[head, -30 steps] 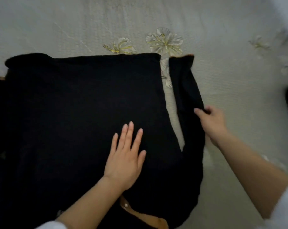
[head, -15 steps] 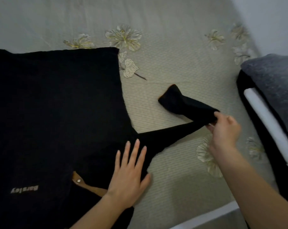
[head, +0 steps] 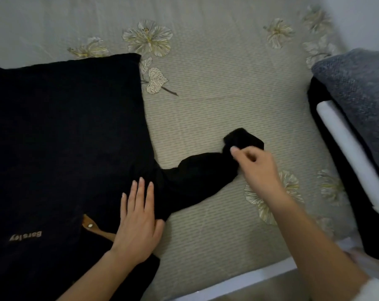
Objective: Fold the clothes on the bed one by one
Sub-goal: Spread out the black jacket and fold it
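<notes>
Black top point(head: 64, 137) lies flat on the flowered sheet point(head: 227, 94), pale lettering point(head: 25, 235) reading upside down near its lower edge, beside a tan tab point(head: 90, 225) with a snap. Left hand point(head: 138, 218) presses flat, fingers straight, where the sleeve point(head: 195, 170) joins the body. The sleeve extends to the right across the sheet. Right hand point(head: 255, 166) pinches it near the cuff, fingers curled. Grey cloth point(head: 358, 83) and a white rail point(head: 347, 144) sit at the right edge.
</notes>
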Available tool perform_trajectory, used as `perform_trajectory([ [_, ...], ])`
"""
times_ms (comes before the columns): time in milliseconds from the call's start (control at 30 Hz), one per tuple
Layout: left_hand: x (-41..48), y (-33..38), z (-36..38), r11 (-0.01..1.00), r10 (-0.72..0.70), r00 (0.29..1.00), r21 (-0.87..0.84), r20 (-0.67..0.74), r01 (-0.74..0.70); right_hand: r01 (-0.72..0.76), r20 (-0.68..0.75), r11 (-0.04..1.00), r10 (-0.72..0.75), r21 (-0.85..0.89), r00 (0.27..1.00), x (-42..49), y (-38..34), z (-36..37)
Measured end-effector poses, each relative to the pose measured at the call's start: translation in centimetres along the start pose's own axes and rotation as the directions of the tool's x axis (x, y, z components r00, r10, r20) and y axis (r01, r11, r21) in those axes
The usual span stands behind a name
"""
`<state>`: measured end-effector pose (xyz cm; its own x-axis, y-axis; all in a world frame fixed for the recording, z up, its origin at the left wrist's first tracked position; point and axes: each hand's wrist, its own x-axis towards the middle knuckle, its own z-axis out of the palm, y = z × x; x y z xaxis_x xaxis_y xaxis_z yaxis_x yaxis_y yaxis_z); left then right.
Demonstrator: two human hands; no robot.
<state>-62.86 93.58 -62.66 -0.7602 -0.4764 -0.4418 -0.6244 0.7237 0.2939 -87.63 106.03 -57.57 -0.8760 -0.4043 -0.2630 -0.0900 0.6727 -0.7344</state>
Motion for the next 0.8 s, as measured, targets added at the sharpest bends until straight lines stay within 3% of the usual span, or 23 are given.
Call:
perform_trajectory([
  [33, 0.1, 0.5, 0.1, 1.0, 0.006, 1.0, -0.025, -0.018, -0.006, -0.063, 0.045, 0.998, 0.063, 0.017, 0.997, 0.0, 1.1, -0.1],
  [100, 0.4, 1.5, 0.2, 0.996, 0.063, 0.996, -0.055, -0.059, -0.067, -0.18, -0.079, 0.978, 0.189, 0.108, 0.979, 0.2, 3.3, -0.7],
  [200, 1.0, 3.4, 0.4, 0.982, 0.187, 0.98, 0.007, -0.069, -0.187, -0.336, -0.228, 0.89, 0.412, 0.31, 0.882, 0.9, 5.5, -1.9],
  [267, 1.7, 4.7, 0.6, 0.973, 0.228, 0.97, 0.068, -0.09, -0.222, -0.426, -0.123, 0.841, 0.487, 0.335, 0.865, 1.7, 5.9, -2.0],
  [367, 2.8, 5.9, 0.8, 0.976, 0.211, 0.958, 0.093, -0.192, -0.197, -0.488, 0.131, 0.801, 0.473, 0.347, 0.871, 3.3, 5.2, -1.1],
  [433, 3.5, 6.0, 0.5, 0.982, 0.19, 0.944, 0.045, -0.27, -0.184, -0.452, 0.122, 0.821, 0.438, 0.348, 0.89, 4.3, 4.1, -0.9],
  [500, 4.1, 5.9, -0.1, 0.975, 0.178, 0.938, -0.073, -0.297, -0.208, -0.329, -0.11, 0.832, 0.417, 0.447, 0.902, 5.4, 3.3, -2.1],
  [600, 4.3, 5.6, -0.9, 0.929, 0.195, 0.944, -0.26, -0.265, -0.265, -0.066, -0.488, 0.866, 0.34, 0.496, 0.804, 5.7, 2.2, -5.5],
  [700, 3.2, 5.4, -0.7, 0.889, 0.185, 0.954, -0.374, -0.237, -0.265, 0.015, -0.531, 0.9, 0.243, 0.435, 0.812, 4.8, 0.1, -6.9],
  [800, 1.7, 5.3, -0.2, 0.844, 0.045, 0.98, -0.518, -0.194, -0.141, 0.169, -0.511, 0.925, 0.031, 0.34, 0.859, 3.4, -4.5, -5.2],
])
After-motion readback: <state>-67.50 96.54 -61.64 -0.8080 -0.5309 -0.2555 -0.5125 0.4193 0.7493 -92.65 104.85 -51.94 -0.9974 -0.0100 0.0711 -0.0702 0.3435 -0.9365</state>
